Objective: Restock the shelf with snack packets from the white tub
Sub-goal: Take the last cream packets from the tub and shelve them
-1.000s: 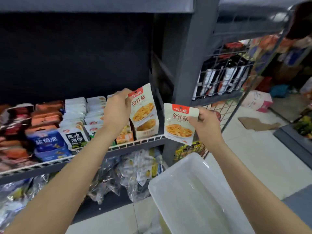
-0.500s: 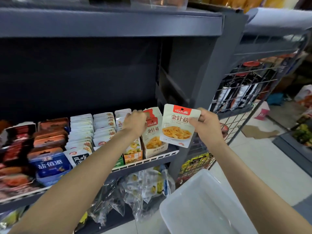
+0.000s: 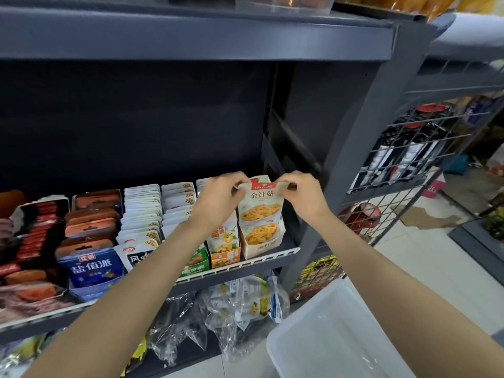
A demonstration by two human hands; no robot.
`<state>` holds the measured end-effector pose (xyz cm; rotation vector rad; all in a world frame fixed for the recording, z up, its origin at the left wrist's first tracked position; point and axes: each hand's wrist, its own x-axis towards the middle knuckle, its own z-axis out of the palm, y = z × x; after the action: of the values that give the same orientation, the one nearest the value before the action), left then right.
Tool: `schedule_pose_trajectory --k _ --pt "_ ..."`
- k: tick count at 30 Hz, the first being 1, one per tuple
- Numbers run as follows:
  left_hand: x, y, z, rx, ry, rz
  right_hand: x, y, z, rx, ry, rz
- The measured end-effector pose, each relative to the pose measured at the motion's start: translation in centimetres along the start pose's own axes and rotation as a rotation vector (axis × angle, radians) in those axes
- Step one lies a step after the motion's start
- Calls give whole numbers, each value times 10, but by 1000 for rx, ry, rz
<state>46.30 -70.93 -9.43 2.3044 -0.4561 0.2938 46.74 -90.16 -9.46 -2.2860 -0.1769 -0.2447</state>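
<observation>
Both hands are up at the top edge of one snack packet (image 3: 260,203), right at the right-hand end of the shelf (image 3: 245,264). The left hand (image 3: 218,199) has its fingers curled, pinching the packet's upper left corner; the right hand (image 3: 301,193) curls in the same way and pinches the upper right corner. Neither hand is loose: each has a fingertip grip on that packet.

The packet stands upright, long axis vertical, printed face turned out toward the camera. Its lower half sits down in a cream display carton (image 3: 263,240) at the shelf's front right corner, hard against the white wire front rail (image 3: 240,264). The packet shows a red tab at the top, large characters reading 金针菇, and a picture of yellow strands below. The carton front carries the same picture and fainter lettering, too blurred to read with certainty.

Just left of the carton stands an orange carton (image 3: 225,245) of yellow-printed packets, then a green one (image 3: 195,261) partly behind the left forearm. Further left along the front edge: white packets (image 3: 141,214) in rows, one front marked 风吃, and a blue packet (image 3: 91,264) reading 盐值派 with a red 正 logo.

Below the shelf, clear plastic bags (image 3: 240,304) bunch together. The white tub (image 3: 335,331) sits at lower right, beneath the right forearm, on the pale tiled floor (image 3: 425,266).
</observation>
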Motion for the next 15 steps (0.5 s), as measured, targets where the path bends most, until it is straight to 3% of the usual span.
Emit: schedule_pose_trajectory --k 5,10,15 --pt "-3 -7 13 192 -83 -53 0 5 9 -234 32 -53" --pt "-3 -13 17 191 -57 -43 -3 1 14 -323 -46 -27" --pt "0 -17 19 348 -176 -22 -2 2 21 -708 -170 -39"
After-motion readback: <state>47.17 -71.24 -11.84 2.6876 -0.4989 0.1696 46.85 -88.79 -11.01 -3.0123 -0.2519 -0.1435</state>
